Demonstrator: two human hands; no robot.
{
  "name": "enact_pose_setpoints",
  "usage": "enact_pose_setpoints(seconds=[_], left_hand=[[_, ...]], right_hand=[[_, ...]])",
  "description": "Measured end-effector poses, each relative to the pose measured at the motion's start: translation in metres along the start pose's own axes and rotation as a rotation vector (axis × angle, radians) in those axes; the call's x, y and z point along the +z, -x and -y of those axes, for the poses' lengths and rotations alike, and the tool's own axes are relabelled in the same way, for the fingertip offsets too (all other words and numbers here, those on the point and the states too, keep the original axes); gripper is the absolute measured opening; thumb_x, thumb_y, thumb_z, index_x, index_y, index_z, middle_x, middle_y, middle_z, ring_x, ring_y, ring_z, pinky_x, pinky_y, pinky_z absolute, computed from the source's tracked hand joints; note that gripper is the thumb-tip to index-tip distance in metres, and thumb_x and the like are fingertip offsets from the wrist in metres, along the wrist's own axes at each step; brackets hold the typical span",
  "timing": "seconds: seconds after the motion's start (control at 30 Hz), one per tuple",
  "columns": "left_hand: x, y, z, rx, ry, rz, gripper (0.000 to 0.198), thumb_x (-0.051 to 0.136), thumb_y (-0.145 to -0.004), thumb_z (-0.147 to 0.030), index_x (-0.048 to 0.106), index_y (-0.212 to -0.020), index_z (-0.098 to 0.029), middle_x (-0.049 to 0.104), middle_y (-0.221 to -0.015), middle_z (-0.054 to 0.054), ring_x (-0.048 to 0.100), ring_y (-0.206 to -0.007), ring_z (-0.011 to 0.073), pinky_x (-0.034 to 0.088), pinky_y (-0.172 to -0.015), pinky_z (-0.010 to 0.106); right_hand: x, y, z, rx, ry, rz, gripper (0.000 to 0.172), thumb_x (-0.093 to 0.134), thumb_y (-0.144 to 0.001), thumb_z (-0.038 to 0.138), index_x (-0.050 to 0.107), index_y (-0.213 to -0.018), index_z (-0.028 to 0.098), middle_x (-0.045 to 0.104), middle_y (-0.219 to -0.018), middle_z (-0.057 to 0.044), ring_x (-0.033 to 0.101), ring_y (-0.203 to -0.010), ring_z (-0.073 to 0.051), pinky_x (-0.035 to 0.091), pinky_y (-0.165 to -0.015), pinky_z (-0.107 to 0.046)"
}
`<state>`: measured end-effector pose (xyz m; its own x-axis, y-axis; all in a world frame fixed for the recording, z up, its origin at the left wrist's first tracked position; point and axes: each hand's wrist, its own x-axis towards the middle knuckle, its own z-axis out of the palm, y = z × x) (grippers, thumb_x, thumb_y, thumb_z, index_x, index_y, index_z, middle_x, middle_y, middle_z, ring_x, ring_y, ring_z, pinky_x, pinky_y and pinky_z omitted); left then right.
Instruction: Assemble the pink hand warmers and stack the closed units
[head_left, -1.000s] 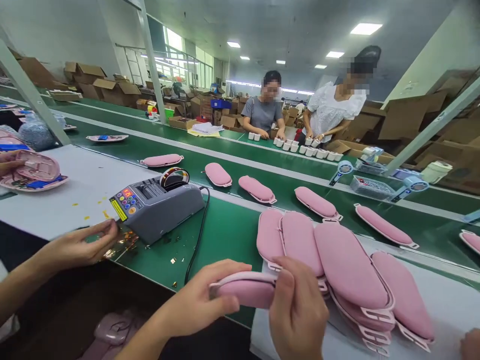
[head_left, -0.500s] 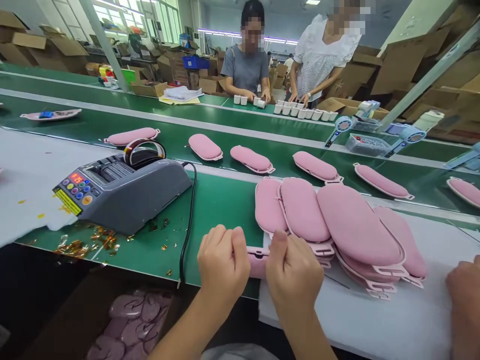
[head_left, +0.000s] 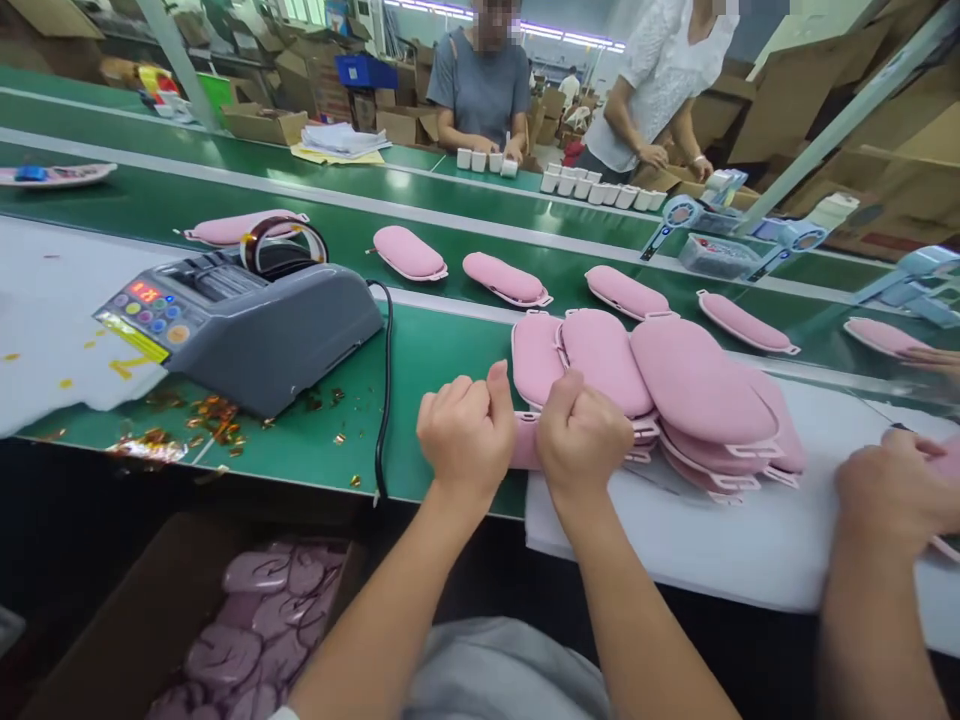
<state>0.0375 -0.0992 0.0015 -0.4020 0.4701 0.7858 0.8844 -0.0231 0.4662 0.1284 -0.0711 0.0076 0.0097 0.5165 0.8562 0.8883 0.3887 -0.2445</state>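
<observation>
My left hand (head_left: 469, 428) and my right hand (head_left: 583, 430) are both closed, side by side at the bench's front edge. Between them shows a strip of a pink padded shell (head_left: 526, 440), gripped at its two ends; most of it is hidden by my fingers. Just beyond and to the right of my hands lies a pile of the same pink padded shells (head_left: 697, 385), long rounded pieces with slotted tabs at their ends. The nearest shells of the pile come close to my right hand.
A grey tape dispenser (head_left: 277, 330) stands left, its black cable (head_left: 386, 400) running over the bench edge. Amber tape scraps (head_left: 214, 415) lie before it. More pink shells (head_left: 409, 252) line the green belt. Below is a carton of pink pieces (head_left: 259, 620). A co-worker's hand (head_left: 892, 485) is at right.
The view has tipped downward, so the bench sits higher in the picture. My hands still grip the pink shell. At right, the co-worker's arm has reached further in, with a pink piece at the hand.
</observation>
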Motion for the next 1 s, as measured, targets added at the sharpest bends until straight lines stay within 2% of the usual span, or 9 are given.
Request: enact_pose_setpoints(seconds=[0.17, 0.27, 0.37, 0.43, 0.53, 0.6, 0.73, 0.9, 1.0], left_hand=[[-0.033, 0.012, 0.012, 0.194, 0.114, 0.150, 0.048, 0.031, -0.098, -0.030, 0.051, -0.056, -0.019, 0.049, -0.055, 0.002, 0.041, -0.055, 0.0147, 0.030, -0.055, 0.031], [-0.058, 0.016, 0.027, 0.392, 0.237, 0.388, 0.045, 0.030, -0.097, -0.041, 0.062, -0.079, -0.016, 0.063, -0.074, 0.005, 0.053, -0.070, 0.0162, 0.043, -0.064, 0.029], [-0.073, 0.015, 0.040, 0.479, 0.362, 0.693, 0.037, 0.039, -0.094, -0.044, 0.061, -0.103, -0.015, 0.066, -0.097, 0.010, 0.059, -0.089, 0.0184, 0.050, -0.078, 0.030], [-0.075, 0.012, 0.046, 0.493, 0.394, 0.773, 0.033, 0.043, -0.093, -0.040, 0.059, -0.108, -0.015, 0.066, -0.103, 0.010, 0.060, -0.098, 0.0196, 0.051, -0.084, 0.031], [-0.071, 0.004, 0.050, 0.499, 0.416, 0.752, 0.029, 0.043, -0.094, -0.034, 0.061, -0.107, -0.013, 0.068, -0.104, 0.011, 0.062, -0.100, 0.0192, 0.052, -0.087, 0.031], [-0.067, -0.003, 0.051, 0.443, 0.420, 0.770, 0.029, 0.042, -0.095, -0.031, 0.063, -0.106, -0.014, 0.070, -0.104, 0.010, 0.065, -0.098, 0.0178, 0.053, -0.087, 0.029], [-0.060, -0.013, 0.053, 0.309, 0.395, 0.825, 0.031, 0.051, -0.091, -0.034, 0.062, -0.116, -0.020, 0.069, -0.116, 0.007, 0.065, -0.106, 0.0195, 0.053, -0.092, 0.030], [-0.048, -0.004, 0.050, 0.237, 0.415, 0.607, 0.023, 0.054, -0.088, -0.021, 0.065, -0.108, -0.015, 0.073, -0.105, 0.008, 0.068, -0.099, 0.0176, 0.053, -0.091, 0.025], [-0.040, 0.002, 0.042, 0.205, 0.407, 0.505, 0.021, 0.055, -0.086, -0.016, 0.063, -0.106, -0.014, 0.073, -0.101, 0.009, 0.068, -0.097, 0.0157, 0.053, -0.089, 0.022]], right_hand=[[-0.040, 0.017, -0.010, -0.212, -0.169, 0.137, 0.039, 0.039, -0.096, 0.020, 0.057, -0.061, 0.017, 0.057, -0.056, -0.002, 0.051, -0.057, -0.014, 0.035, -0.060, -0.029], [-0.066, 0.030, -0.023, -0.365, -0.260, 0.294, 0.022, 0.047, -0.096, 0.028, 0.065, -0.092, 0.017, 0.068, -0.084, -0.005, 0.058, -0.081, -0.018, 0.039, -0.077, -0.034], [-0.076, 0.041, -0.035, -0.396, -0.357, 0.460, 0.027, 0.049, -0.095, 0.029, 0.058, -0.117, 0.016, 0.066, -0.098, -0.008, 0.055, -0.092, -0.022, 0.041, -0.084, -0.038], [-0.073, 0.045, -0.042, -0.400, -0.426, 0.480, 0.030, 0.049, -0.095, 0.027, 0.054, -0.123, 0.017, 0.065, -0.099, -0.009, 0.054, -0.093, -0.022, 0.045, -0.085, -0.039], [-0.062, 0.048, -0.051, -0.404, -0.453, 0.455, 0.034, 0.050, -0.095, 0.025, 0.050, -0.127, 0.017, 0.063, -0.109, -0.012, 0.055, -0.103, -0.024, 0.047, -0.088, -0.042], [-0.056, 0.046, -0.054, -0.368, -0.434, 0.433, 0.034, 0.051, -0.094, 0.024, 0.051, -0.127, 0.017, 0.062, -0.114, -0.013, 0.056, -0.106, -0.024, 0.047, -0.090, -0.042], [-0.051, 0.033, -0.052, -0.217, -0.445, 0.384, 0.025, 0.055, -0.092, 0.021, 0.058, -0.116, 0.021, 0.067, -0.105, -0.007, 0.062, -0.097, -0.021, 0.050, -0.085, -0.035], [-0.043, 0.020, -0.037, -0.204, -0.361, 0.352, 0.016, 0.054, -0.093, 0.027, 0.060, -0.102, 0.016, 0.063, -0.088, -0.008, 0.055, -0.081, -0.020, 0.044, -0.075, -0.035], [-0.037, 0.019, -0.032, -0.208, -0.297, 0.318, 0.013, 0.052, -0.094, 0.024, 0.058, -0.098, 0.014, 0.061, -0.084, -0.009, 0.052, -0.077, -0.020, 0.039, -0.073, -0.034]])
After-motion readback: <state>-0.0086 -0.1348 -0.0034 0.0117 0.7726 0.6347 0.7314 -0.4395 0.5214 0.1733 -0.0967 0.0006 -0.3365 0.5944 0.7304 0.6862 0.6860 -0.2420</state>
